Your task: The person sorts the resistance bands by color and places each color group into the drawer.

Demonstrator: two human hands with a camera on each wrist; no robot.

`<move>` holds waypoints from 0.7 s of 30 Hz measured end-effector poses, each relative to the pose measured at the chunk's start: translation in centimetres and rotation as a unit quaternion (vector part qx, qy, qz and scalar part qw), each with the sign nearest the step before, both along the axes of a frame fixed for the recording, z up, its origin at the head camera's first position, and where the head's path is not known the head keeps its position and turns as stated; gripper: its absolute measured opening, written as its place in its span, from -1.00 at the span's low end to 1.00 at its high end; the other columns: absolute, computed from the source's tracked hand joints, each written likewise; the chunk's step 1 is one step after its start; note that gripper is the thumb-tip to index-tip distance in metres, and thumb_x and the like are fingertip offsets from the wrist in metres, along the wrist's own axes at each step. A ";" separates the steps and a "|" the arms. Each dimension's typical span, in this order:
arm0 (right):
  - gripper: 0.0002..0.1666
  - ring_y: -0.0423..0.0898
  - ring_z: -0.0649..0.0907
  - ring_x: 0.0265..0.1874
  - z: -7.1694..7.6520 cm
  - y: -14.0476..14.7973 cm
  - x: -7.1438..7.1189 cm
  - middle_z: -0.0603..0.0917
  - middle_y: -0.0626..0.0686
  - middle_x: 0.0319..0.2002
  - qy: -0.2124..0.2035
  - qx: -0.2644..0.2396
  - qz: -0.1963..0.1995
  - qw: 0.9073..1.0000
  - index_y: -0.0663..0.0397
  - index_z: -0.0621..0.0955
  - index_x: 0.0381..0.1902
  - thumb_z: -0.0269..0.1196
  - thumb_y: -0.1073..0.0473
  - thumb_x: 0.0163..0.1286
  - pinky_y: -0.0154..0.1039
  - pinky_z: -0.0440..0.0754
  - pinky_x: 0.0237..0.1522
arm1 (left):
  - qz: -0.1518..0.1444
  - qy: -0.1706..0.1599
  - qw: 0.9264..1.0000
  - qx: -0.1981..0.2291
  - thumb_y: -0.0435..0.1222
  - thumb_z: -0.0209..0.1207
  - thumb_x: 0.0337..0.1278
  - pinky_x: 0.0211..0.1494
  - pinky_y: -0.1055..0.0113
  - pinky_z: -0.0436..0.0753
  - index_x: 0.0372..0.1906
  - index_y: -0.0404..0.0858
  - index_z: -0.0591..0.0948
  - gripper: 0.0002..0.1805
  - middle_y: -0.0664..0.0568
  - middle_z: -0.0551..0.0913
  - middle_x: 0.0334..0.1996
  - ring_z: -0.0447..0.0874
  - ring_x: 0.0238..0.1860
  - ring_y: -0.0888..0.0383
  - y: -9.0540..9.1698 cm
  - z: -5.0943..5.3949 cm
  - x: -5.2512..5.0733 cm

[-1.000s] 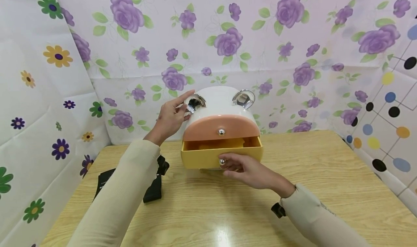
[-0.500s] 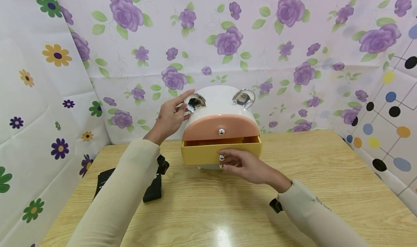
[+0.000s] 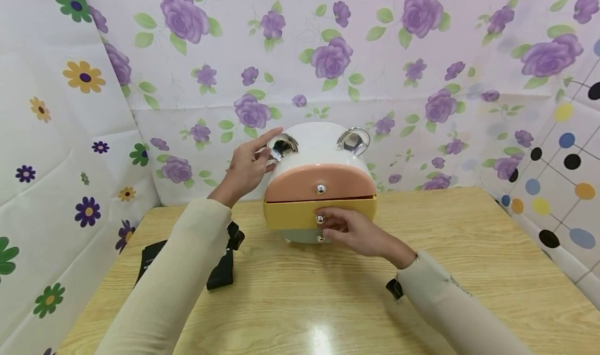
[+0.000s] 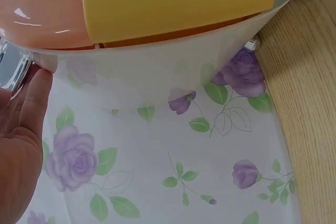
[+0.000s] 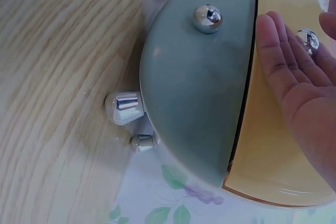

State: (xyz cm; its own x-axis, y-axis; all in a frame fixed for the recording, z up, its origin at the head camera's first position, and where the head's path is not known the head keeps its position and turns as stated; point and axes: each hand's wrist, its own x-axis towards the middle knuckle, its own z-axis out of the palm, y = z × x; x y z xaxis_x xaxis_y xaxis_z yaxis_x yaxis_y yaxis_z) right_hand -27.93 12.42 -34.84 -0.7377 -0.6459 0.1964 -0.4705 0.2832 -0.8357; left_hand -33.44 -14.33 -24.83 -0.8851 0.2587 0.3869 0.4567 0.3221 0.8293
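A rounded white desktop drawer box with silver ring-shaped ears stands at the table's back. Its top drawer is coral, the middle drawer yellow, the bottom drawer grey-green; each has a silver knob. The yellow drawer juts out slightly, with a narrow gap along its edge. My left hand holds the left silver ear between thumb and fingers. Against the yellow front lies my right hand, its fingers nearly straight beside the silver knob. The drawer's inside is hidden.
A black flat item lies on the wooden table at left, partly covered by my left sleeve. Behind the box hangs a floral cloth. Small silver feet carry the box.
The yellow drawer has slid inward from well open to nearly closed, with my right hand moving along at its front. My left hand has stayed on the silver ear.
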 end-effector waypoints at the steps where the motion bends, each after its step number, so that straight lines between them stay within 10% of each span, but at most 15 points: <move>1: -0.48 0.20 0.62 0.10 0.0 0.0 -0.1 0.62 0.27 0.11 0.000 -0.001 0.000 1.000 0.32 0.41 0.38 0.16 0.33 0.52 -0.30 0.70 0.02 | 0.000 0.000 1.000 0.001 -0.40 -0.13 0.58 0.12 0.33 0.69 0.46 0.10 0.42 -0.47 -0.10 0.35 -0.23 0.34 -0.54 0.22 0.0 0.0 0.0; 14: -0.46 0.20 0.59 0.15 0.3 0.2 -1.2 0.54 0.27 0.21 -0.018 -0.007 0.014 1.000 0.31 0.39 0.40 0.16 0.34 0.51 -0.28 0.69 0.07 | 0.007 0.006 1.000 -0.009 -0.41 -0.12 0.58 0.09 0.34 0.71 0.46 0.09 0.42 -0.47 -0.20 0.33 -0.28 0.34 -0.54 0.19 0.0 0.4 0.2; 21: -0.39 0.17 0.65 0.07 3.4 1.0 -0.6 0.55 0.27 0.22 0.003 0.052 0.047 0.998 0.31 0.32 0.45 0.17 0.27 0.53 -0.24 0.73 -0.02 | 0.025 0.027 0.998 -0.056 -0.48 -0.12 0.53 -0.20 0.48 0.74 0.46 0.11 0.41 -0.41 -0.02 0.32 0.44 0.65 -0.32 0.07 0.1 0.8 0.6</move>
